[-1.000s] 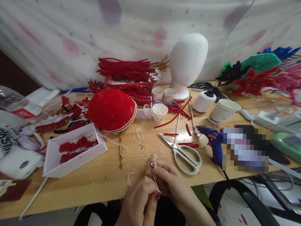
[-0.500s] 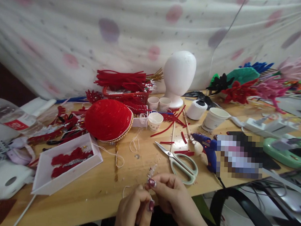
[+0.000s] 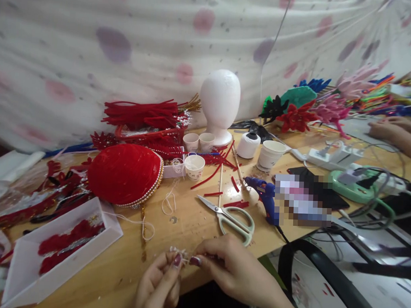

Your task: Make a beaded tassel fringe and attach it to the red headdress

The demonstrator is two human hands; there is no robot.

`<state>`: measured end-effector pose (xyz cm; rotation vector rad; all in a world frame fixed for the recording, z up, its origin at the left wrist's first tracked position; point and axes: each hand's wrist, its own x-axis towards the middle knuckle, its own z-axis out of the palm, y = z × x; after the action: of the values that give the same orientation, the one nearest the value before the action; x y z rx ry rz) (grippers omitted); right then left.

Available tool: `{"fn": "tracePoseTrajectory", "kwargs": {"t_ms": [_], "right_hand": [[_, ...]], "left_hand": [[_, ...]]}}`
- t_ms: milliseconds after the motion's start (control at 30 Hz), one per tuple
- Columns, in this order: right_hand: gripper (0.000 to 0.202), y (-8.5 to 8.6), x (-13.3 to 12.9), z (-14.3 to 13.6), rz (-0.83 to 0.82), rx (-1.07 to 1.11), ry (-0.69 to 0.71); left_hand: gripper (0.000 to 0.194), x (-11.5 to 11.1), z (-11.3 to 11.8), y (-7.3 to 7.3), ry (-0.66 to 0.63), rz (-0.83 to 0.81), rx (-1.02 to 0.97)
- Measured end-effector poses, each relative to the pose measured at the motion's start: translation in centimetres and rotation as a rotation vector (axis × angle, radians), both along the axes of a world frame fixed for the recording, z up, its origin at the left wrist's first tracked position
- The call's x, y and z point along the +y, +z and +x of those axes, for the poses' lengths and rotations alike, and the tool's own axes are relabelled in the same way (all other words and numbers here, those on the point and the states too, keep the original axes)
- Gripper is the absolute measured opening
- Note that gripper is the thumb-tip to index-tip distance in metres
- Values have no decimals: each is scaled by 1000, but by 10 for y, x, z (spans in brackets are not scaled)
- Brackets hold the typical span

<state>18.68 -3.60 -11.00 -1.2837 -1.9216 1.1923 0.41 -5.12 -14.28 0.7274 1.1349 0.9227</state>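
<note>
Left fingers (image 3: 168,274), right fingers (image 3: 213,247): pinching white strand (image 3: 178,250) | front cup (image 3: 195,168): print too small to read

Knobbly whitish cluster (image 3: 177,250) in left hand (image 3: 161,282), pale strand (image 3: 185,260) alongside.

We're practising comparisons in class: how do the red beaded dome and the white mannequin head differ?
Colour: the red beaded dome is red, the white mannequin head white. Trim: the dome's edge carries beads; the head is plain. Pose: the dome sits tilted, the head stands upright. Both are rounded.
</note>
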Motion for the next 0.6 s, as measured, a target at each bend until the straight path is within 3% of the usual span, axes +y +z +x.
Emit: {"fn": "tracePoseTrajectory", "kwargs": {"t_ms": [167,333,400,567,600], "right_hand": [[26,-3,5,-3,198,-261,66],[25,-7,9,-4,312,-405,126],[20,-8,11,-2,307,-371,154],[19,-9,17,1,162,-217,184],[20,-9,18,1,119,-193,170]], "left_hand": [[52,10,-2,3,-23,-91,-89],[44,11,-24,31,57,14,156],[37,28,-37,47,46,122,307],[22,101,-35,81,-271,594,733],[19,110,-30,85,-214,726,870]]}}
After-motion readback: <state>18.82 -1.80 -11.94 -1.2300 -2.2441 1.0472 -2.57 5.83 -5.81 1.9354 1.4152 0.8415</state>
